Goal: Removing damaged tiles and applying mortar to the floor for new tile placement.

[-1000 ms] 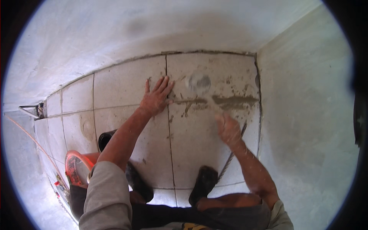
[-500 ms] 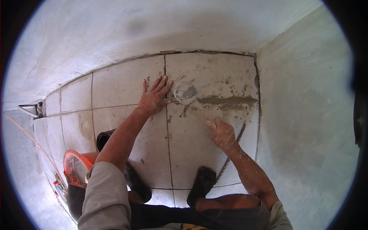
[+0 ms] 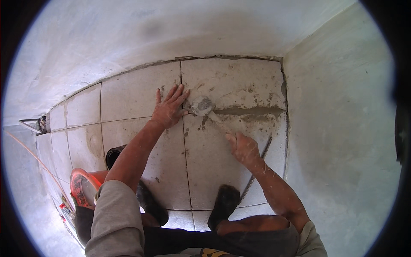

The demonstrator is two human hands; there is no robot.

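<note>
A mallet (image 3: 203, 106) with a pale, mortar-smeared head is gripped by its handle in my right hand (image 3: 245, 149), whose fingers wrap around it. Its head is over the corner where the far right tile (image 3: 239, 81) meets its neighbours; whether it touches the surface I cannot tell. Just left of the head, my left hand (image 3: 168, 110) lies flat, fingers spread, by the joint between the far tiles. Wet grey mortar (image 3: 252, 113) fills a gap between the far right tile and the near right tile (image 3: 209, 167), with splashes around it.
A ribbed metal rod (image 3: 256, 171) lies on the tiles by my right foot (image 3: 224, 201). On the left are an orange bucket (image 3: 78, 182) and a black cylindrical object (image 3: 113, 155). Plastered walls (image 3: 334, 120) rise at the far side and right. A metal frame piece (image 3: 31, 125) lies far left.
The mallet head has shifted slightly left and looks a bit smaller and sharper, as if lower. My right hand has moved slightly left with it. My left hand keeps its place on the tiles.
</note>
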